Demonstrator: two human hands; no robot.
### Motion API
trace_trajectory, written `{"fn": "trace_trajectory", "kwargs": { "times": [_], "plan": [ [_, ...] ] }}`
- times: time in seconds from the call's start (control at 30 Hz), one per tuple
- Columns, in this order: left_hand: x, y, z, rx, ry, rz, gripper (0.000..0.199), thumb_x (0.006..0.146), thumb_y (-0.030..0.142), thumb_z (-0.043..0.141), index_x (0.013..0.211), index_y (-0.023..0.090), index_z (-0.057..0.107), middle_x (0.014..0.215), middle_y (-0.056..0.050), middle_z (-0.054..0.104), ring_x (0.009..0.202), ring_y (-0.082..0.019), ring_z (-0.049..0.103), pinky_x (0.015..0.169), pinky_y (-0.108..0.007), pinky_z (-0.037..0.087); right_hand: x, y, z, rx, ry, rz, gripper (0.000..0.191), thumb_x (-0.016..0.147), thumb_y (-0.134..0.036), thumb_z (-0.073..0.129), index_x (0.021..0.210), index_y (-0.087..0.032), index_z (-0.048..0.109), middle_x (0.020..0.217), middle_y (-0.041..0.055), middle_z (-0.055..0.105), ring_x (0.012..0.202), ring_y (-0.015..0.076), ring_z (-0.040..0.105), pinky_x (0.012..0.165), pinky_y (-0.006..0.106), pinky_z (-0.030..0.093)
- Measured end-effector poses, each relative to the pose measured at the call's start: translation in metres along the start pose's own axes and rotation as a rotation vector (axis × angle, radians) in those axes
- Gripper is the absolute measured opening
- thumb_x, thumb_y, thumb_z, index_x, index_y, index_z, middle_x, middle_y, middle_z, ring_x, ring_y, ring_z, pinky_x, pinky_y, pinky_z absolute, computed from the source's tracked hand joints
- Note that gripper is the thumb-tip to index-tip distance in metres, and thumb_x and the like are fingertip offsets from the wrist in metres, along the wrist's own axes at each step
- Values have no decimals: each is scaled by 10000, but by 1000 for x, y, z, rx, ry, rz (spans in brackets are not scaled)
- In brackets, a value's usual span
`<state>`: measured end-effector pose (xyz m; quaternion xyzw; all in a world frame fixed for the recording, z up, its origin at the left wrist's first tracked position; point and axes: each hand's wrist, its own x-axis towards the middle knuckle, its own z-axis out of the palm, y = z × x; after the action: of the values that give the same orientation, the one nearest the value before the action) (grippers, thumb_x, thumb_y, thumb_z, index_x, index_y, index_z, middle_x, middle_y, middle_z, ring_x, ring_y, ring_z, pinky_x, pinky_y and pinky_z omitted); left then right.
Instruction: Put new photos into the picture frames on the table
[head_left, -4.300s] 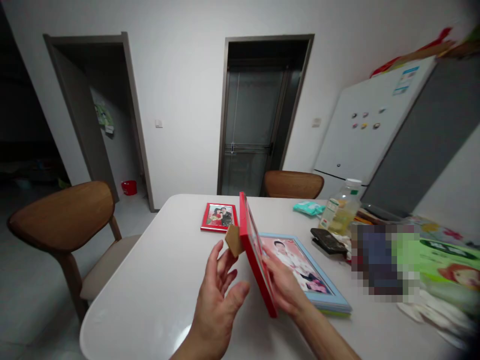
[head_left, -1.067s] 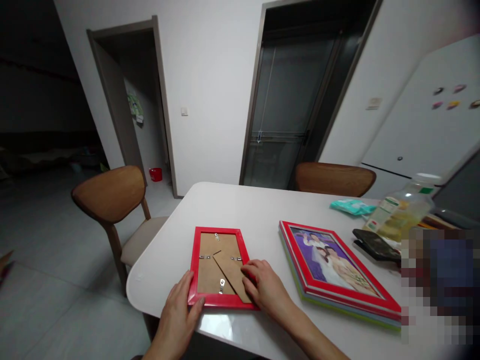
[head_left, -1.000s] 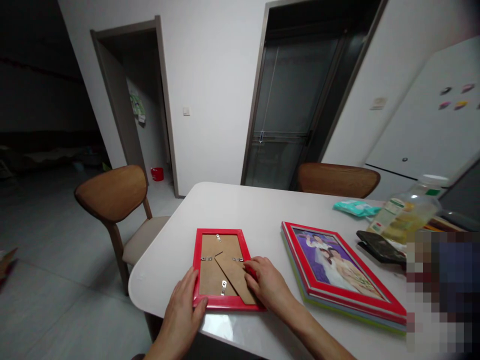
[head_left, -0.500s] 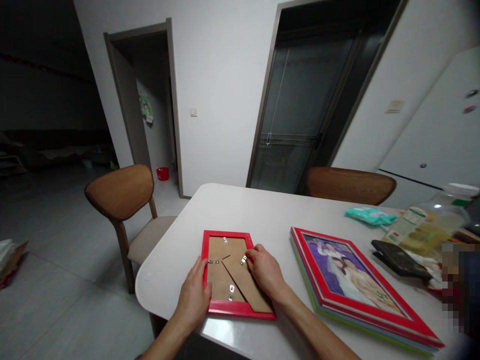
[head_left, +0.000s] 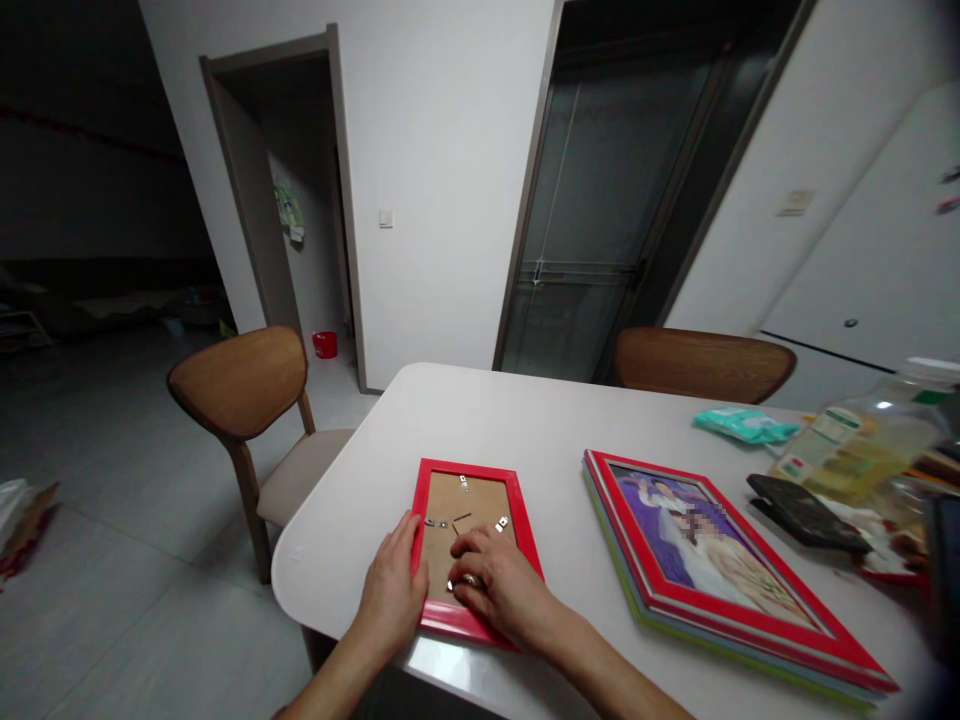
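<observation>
A small red picture frame (head_left: 471, 481) lies face down on the white table (head_left: 525, 420), its brown cardboard back with metal clips facing up. My left hand (head_left: 392, 592) rests on the frame's lower left edge, thumb over the red border. My right hand (head_left: 499, 594) lies flat on the cardboard back, fingers pressing near the lower middle and covering the stand flap. Neither hand lifts the frame.
A stack of larger frames (head_left: 720, 560), the top one red with a wedding photo, lies to the right. Beyond it are a black wallet (head_left: 806, 500), a plastic bottle (head_left: 862, 440) and a teal packet (head_left: 742, 425). Two wooden chairs (head_left: 247, 390) stand at the table's left and far side.
Since half a second ago my right hand slid from the frame's right clip down to the middle of the cardboard back. Four seconds ago I held a red frame upright in the air.
</observation>
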<state>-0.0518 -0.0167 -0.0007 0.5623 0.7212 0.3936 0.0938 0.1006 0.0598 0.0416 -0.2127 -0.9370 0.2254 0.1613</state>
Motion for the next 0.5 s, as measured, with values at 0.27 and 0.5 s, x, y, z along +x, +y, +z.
{"fn": "trace_trajectory", "kwargs": {
  "times": [0.27,0.5],
  "plan": [
    [0,-2,0,23,-8,28,477,725,121,385,1199,69,397,1247,-142,436,1150,-204,392,980,-366,302,43,2,12,-138,122,164,190,765,-270,473,826,-175,625,847,58,570,824,159,492,738,246,348],
    [-1,0,-1,22,1,32,490,716,125,393,1203,75,398,1247,-135,439,1145,-205,400,981,-364,305,66,11,29,-234,177,255,219,791,-237,419,740,-158,617,787,71,562,767,161,492,694,248,337]
  ]
}}
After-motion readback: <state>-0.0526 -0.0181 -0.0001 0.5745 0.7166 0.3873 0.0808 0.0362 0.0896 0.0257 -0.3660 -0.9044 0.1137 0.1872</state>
